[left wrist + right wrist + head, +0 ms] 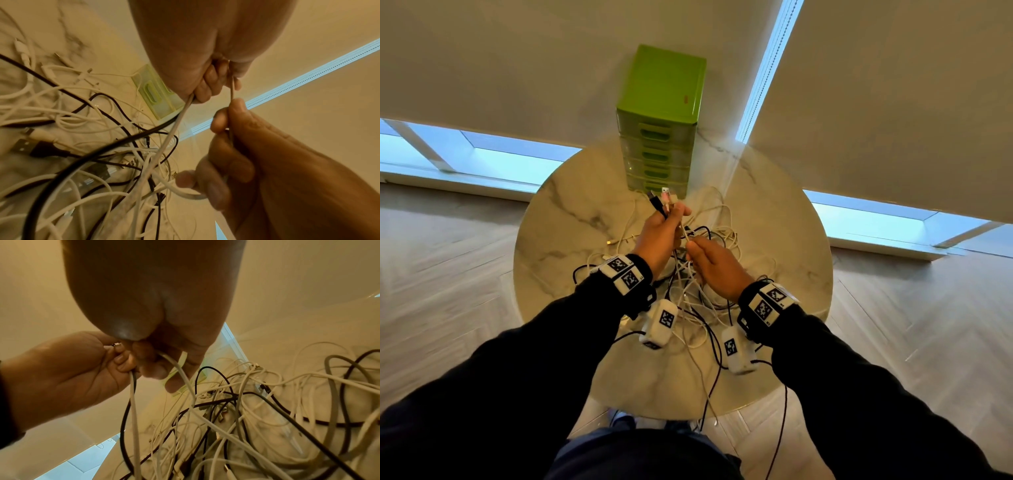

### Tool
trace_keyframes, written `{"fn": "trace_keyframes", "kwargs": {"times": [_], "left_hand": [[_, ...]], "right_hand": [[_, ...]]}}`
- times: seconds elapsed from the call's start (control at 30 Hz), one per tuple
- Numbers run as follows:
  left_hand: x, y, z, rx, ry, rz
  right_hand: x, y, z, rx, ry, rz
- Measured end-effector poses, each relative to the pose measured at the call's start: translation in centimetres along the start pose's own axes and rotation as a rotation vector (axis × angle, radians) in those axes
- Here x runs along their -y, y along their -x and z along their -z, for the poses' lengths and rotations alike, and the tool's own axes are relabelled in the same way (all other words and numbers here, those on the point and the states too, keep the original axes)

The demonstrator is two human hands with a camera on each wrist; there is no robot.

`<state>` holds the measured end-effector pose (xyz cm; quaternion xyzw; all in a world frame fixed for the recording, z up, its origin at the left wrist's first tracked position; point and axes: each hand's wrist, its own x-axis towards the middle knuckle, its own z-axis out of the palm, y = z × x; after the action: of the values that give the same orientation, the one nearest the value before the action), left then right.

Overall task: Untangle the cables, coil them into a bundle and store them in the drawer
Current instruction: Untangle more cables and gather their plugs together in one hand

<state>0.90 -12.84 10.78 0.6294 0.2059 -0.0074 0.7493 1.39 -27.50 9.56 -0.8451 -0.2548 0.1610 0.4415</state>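
While the left hand grips a black and a pink-white cable end at frame centre, right hand pinching a thin white strand, tangled cables on marble table, green drawer unit above, drawers closed

lime-green drawer unit, white and black cables, cream table with grey marble veining, black sleeves, black-and-white tag wristbands

Round marble table, pale blinds, window strips, seemingly wooden floor.
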Motion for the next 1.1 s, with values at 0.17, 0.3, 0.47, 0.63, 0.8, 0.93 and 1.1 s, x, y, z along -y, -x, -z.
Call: {"fn": "trace_keyframes", "kwargs": {"times": [0.17,0.3,0.47,0.63,0.8,0.93,1.1], "left_hand": [[0.3,0.3,-0.5,0.052,0.070,0.003],[-0.4,0.3,-0.3,-0.017,0.091,-0.031],[-3.4,-0.8,1.4,-0.119,0.357,-0.070],[-7.5,-1.2,4.2,-0.137,0.417,-0.168],[-5.7,0.9,3.3,0.109,-0.059,-0.096],[-1.3,1.2,2.0,0.224,-0.277,0.034],[-1.1,0.9,1.3,0.089,0.017,0.074]], "right_hand": [[0.7,0.1,0.2,-0.004,0.056,0.019],[0.2,0.8,-0.2,0.002,0.046,-0.027],[-1.7,2.7,-0.7,0.063,-0.021,-0.086],[-5.5,3.8,-0.4,0.161,0.153,-0.242],[-2.5,0.8,1.9,-0.044,0.157,-0.213],[3.0,-1.1,1.9,-0.001,0.109,-0.083],[4.2,-0.5,0.4,0.062,0.058,0.003]]}}
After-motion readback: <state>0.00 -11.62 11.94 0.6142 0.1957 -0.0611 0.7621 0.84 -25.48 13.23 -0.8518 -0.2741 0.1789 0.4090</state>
